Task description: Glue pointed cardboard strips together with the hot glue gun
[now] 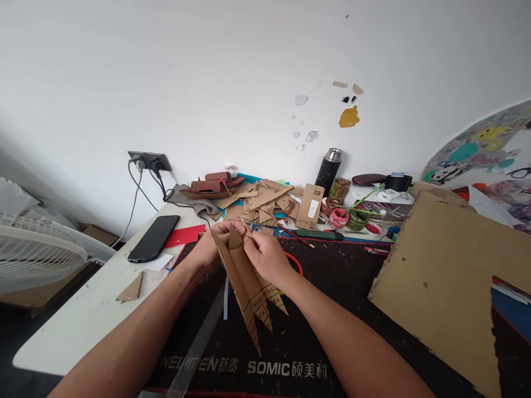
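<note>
Two hands, the left hand (207, 246) and the right hand (267, 257), meet at centre frame on one bundle of pointed cardboard strips (249, 287), three tips showing. One black phone (153, 237) at left centre. One fan (37, 249) at the left edge. One black flask (328, 168) at upper centre. One large cardboard sheet (440, 282) at right. One small cardboard triangle (131, 288) at lower left. One clear ruler (199, 345) at the bottom.

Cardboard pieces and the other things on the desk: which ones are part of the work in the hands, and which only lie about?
In use:
- pointed cardboard strips, held by left hand and right hand

Lying about:
- phone
- small cardboard triangle
- clear ruler
- black flask
- large cardboard sheet
- cardboard scraps
</note>
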Demonstrator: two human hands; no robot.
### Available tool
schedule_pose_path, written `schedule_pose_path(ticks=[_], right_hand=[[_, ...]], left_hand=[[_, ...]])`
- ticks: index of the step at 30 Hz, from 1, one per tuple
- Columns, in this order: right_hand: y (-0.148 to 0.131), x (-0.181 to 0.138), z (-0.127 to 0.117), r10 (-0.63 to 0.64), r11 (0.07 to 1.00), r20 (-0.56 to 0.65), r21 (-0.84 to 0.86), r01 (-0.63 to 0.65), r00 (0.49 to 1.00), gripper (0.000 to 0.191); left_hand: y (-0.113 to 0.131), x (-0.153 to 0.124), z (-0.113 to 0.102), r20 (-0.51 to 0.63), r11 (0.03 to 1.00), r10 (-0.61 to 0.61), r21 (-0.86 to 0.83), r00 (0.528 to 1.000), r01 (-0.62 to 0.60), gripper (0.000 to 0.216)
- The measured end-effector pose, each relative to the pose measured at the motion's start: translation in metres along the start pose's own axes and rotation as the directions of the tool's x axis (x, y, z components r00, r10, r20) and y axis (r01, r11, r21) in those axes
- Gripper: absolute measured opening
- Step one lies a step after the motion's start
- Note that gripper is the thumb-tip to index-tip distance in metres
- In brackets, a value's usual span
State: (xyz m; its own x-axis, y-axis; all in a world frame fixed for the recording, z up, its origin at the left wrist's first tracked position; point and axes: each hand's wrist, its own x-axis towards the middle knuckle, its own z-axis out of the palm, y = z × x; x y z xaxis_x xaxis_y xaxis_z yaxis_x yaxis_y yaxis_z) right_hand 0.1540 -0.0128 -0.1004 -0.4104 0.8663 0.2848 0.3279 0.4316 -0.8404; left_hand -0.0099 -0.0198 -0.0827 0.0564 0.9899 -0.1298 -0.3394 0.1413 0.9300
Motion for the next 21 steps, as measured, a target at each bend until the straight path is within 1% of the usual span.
schedule_pose_path(ticks=[4, 6, 8, 9, 11, 13, 15, 18, 21], right_hand=[[0.004, 0.002, 0.002, 0.026, 1.0, -0.077, 0.016, -0.024, 0.997, 0.035], [0.005, 0.005, -0.001, 0.034, 0.999, -0.131, 0.04, -0.029, 0.991, 0.035], [0.006, 0.008, -0.008, 0.068, 0.996, -0.184, 0.072, -0.056, 0.981, 0.037], [0.007, 0.01, -0.011, 0.093, 0.993, -0.207, 0.091, -0.076, 0.974, 0.038], [0.008, 0.014, -0.017, 0.134, 0.986, -0.246, 0.134, -0.103, 0.96, 0.038], [0.009, 0.015, -0.02, 0.146, 0.981, -0.268, 0.166, -0.103, 0.952, 0.038], [0.009, 0.015, -0.021, 0.14, 0.98, -0.275, 0.175, -0.094, 0.951, 0.038], [0.007, 0.013, -0.019, 0.126, 0.983, -0.244, 0.163, -0.087, 0.962, 0.038], [0.005, 0.009, -0.016, 0.096, 0.987, -0.168, 0.145, -0.072, 0.981, 0.038]], left_hand=[[-0.002, 0.002, -0.004, -0.03, 1.0, -0.012, 0.008, 0.999, 0.012, 0.029], [-0.001, 0.004, -0.005, -0.074, 1.0, 0.001, -0.003, 0.997, -0.001, 0.037], [0.001, 0.003, -0.006, -0.083, 1.0, 0.024, 0.006, 0.996, -0.024, 0.049], [0.003, 0.002, -0.005, -0.061, 0.999, 0.036, 0.026, 0.997, -0.035, 0.055], [0.006, -0.002, -0.003, 0.017, 0.994, 0.056, 0.095, 0.998, -0.057, 0.063], [0.008, -0.007, 0.001, 0.064, 0.978, 0.062, 0.196, 0.996, -0.074, 0.061], [0.009, -0.011, 0.004, 0.056, 0.942, 0.081, 0.321, 0.995, -0.095, 0.054], [0.01, -0.013, 0.007, 0.025, 0.861, 0.177, 0.481, 0.984, -0.167, 0.049], [0.013, -0.013, 0.007, -0.03, 0.826, 0.242, 0.53, 0.97, -0.189, 0.043]])
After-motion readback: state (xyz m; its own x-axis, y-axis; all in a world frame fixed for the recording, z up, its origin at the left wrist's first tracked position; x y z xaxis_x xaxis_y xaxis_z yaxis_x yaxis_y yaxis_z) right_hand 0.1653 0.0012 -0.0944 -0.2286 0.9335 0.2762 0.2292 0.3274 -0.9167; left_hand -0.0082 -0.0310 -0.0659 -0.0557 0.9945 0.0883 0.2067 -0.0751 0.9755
